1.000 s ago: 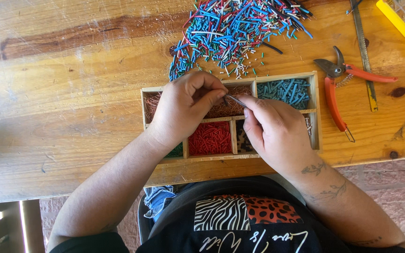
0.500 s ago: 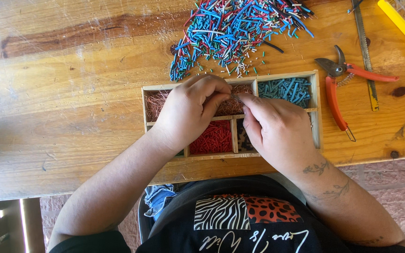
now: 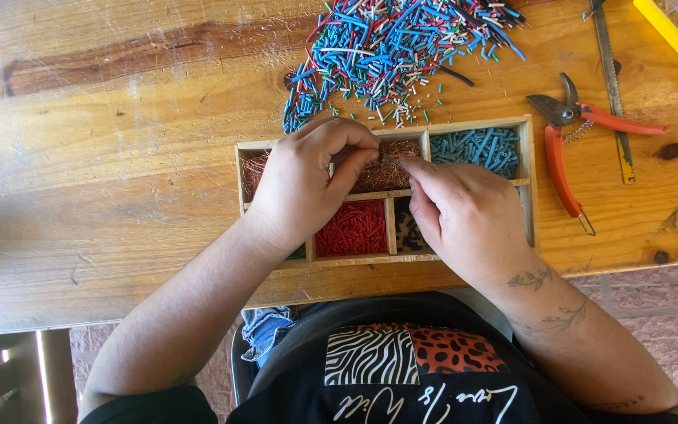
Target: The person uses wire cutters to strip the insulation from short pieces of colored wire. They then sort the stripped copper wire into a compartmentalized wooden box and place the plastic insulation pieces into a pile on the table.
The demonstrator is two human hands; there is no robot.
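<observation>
Left hand [image 3: 308,184] and right hand [image 3: 464,212], both pinched shut on one short wire piece [image 3: 390,161], have drawn closer together over the wooden divided tray [image 3: 529,204] than a second ago, pile of cut wire bits [image 3: 402,47] beyond, orange-handled cutters [image 3: 570,149] idle on the worktop [image 3: 119,157].

Left hand [image 3: 308,184] and right hand [image 3: 464,216] meet fingertip to fingertip; fingers curled in pinches; forearms angled inward

Pruning shears [image 3: 566,149] right of compartment tray [image 3: 529,196]
</observation>
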